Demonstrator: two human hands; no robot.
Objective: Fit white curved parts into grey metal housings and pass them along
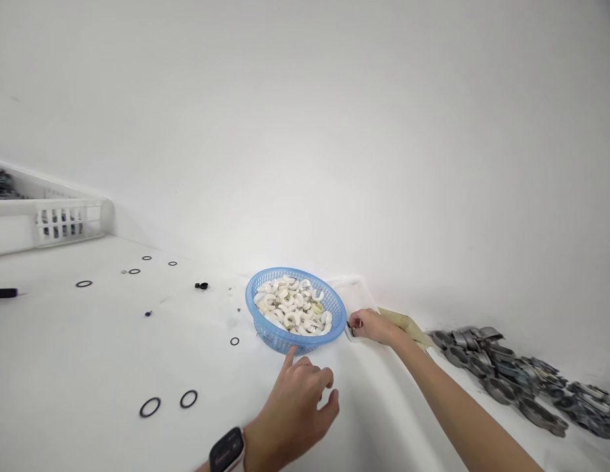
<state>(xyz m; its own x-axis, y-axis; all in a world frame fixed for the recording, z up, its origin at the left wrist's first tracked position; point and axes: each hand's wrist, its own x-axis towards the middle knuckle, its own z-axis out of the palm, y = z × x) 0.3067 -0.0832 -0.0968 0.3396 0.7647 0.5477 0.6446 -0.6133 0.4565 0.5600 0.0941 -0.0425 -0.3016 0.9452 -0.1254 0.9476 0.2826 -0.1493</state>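
A blue plastic basket [278,343] holds many small white curved pieces [292,305]. My left hand [302,400], with a watch [227,451] on its wrist, is in front of the basket. Its fingers are apart and hold nothing; the index fingertip is at the basket's near side, and I cannot tell if it touches. To the right of the basket, my right hand [373,326] reaches to a white tray [356,288] with its fingers pinched together. Something small and dark shows at those fingertips, too small to name.
Several black rings [189,398] lie scattered on the white table [88,354]. A small black part [201,286] sits left of the basket. Grey metal parts [501,380] are heaped at right, beside a beige piece [405,326]. A white crate [69,223] stands far left.
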